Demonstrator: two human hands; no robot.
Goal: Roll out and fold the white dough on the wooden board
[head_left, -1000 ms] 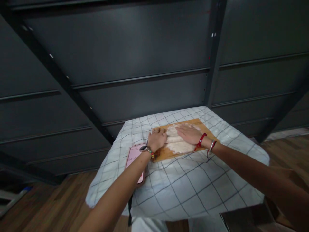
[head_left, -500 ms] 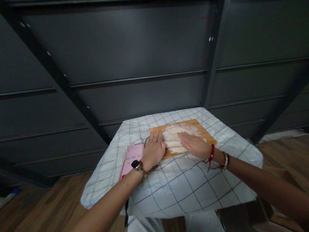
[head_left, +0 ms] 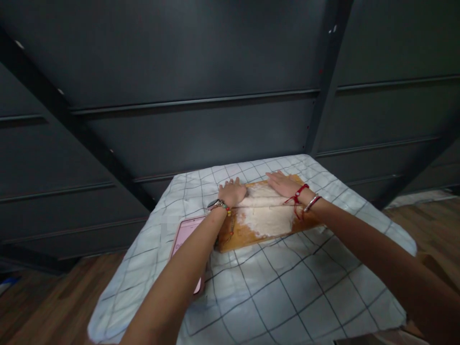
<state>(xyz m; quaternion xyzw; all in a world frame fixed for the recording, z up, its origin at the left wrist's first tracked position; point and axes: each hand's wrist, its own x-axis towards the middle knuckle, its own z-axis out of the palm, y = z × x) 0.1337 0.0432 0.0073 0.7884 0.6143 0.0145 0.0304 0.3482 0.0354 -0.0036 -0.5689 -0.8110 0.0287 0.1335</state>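
A wooden board dusted with white flour lies on a table under a checked white cloth. My left hand rests flat, fingers stretched, at the board's far left edge. My right hand lies flat at the far right of the board, with red and silver bracelets on the wrist. Between the two hands runs a pale floury roll; whether it is dough or a pin I cannot tell. Both palms press down on its ends.
A pink phone lies on the cloth left of the board, partly under my left forearm. Dark grey panelled walls with slanted beams stand right behind the table. Wooden floor shows on both sides.
Both hands have slid from the board's near side to its far edge, and the pale roll went with them. More of the floured board now shows behind the wrists.
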